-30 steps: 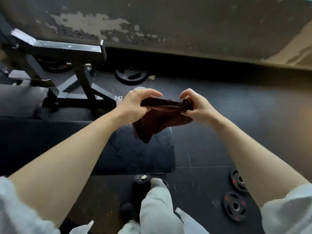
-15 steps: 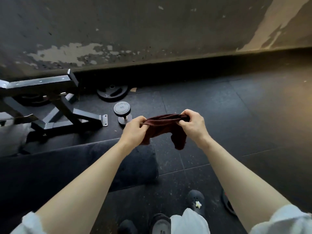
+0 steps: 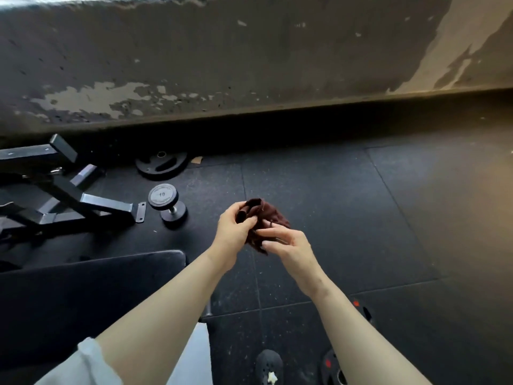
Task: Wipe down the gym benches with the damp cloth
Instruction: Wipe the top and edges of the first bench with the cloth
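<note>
A dark brown cloth (image 3: 268, 216) is bunched up in the air between my two hands, above the floor. My left hand (image 3: 234, 232) grips its left side with curled fingers. My right hand (image 3: 288, 243) pinches the lower part of the cloth with thumb and fingers. A black padded gym bench (image 3: 83, 290) lies below my left forearm, its end reaching to the middle of the view. The cloth is off the bench, to the right of its end.
A black metal bench frame (image 3: 69, 201) stands at the left. A dumbbell marked 10 (image 3: 166, 202) and a weight plate (image 3: 162, 163) lie on the rubber floor near the peeling wall. Small red-marked plates (image 3: 333, 365) lie by my shoe (image 3: 269, 365).
The cloth was stretched between my hands; now my hands have come together and the cloth is bunched. The view has lifted and swung right.
</note>
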Available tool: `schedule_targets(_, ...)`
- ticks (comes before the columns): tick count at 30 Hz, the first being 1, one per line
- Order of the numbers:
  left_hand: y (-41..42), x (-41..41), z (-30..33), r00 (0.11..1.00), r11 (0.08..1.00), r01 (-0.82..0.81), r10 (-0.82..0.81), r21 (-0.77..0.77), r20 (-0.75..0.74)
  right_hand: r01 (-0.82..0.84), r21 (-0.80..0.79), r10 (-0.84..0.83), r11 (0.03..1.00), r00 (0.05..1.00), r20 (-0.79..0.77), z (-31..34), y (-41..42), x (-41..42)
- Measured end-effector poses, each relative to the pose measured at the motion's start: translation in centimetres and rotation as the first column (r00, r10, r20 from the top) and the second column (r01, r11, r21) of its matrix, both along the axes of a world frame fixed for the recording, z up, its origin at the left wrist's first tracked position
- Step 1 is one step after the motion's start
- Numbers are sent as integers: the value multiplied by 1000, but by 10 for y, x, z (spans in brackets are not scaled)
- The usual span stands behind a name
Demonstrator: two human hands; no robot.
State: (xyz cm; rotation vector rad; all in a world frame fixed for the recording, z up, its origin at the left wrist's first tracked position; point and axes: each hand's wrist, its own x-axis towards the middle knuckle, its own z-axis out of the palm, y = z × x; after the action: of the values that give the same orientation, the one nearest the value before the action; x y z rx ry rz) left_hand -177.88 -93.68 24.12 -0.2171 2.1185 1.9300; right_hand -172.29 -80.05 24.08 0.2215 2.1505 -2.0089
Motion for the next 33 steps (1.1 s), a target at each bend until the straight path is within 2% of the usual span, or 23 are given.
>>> schedule_targets(2,9,-14,-1,999,999,21,-23,-38,-45,81,6,-81,997,997,-13,-1,18,-18)
schedule_targets(5,19,-36,1,992,998,59,-61,-21,-107,39,-31,-37,999,998,44,-12,33,-52)
schedule_targets(7,25,-53,1,987,997,75,-76,-11,-144,-2,-115,16,993,992,122,-14,35,-79)
schedule_targets(10,31,-88,-2,980,994,108,-102,29,-171,23,-295,22,955,989,149,-15,30,-130)
schedule_targets(15,26,-166,-17,976,980,149,-125,134,-176,90,-191,-77,977,994,74,-26,22,-229)
schedule_targets(17,12,-202,-22,972,992,125,-116,30,-206,34,-104,-29,994,999,44,-24,16,-269)
schedule_targets(19,-6,-231,-25,973,995,31,-51,-90,-227,-55,-29,56,998,998,26,-21,5,-306)
schedule_targets(23,-51,-271,-26,938,917,-235,127,-321,-324,-253,22,253,967,967,13,-14,-30,-369)
schedule_targets(26,-79,-287,-34,921,858,-363,270,-364,-282,-444,20,443,896,896,38,-16,-65,-406)
schedule_targets(29,-98,-296,-42,857,778,-513,447,-363,-254,-640,-32,641,768,766,57,-16,-106,-440)
schedule_targets(31,-105,-295,-48,772,683,-634,591,-363,-236,-775,-45,775,631,625,95,-18,-129,-458)
schedule_targets(33,-107,-292,-51,647,558,-751,730,-352,-222,-888,-88,890,451,439,124,-20,-151,-472)
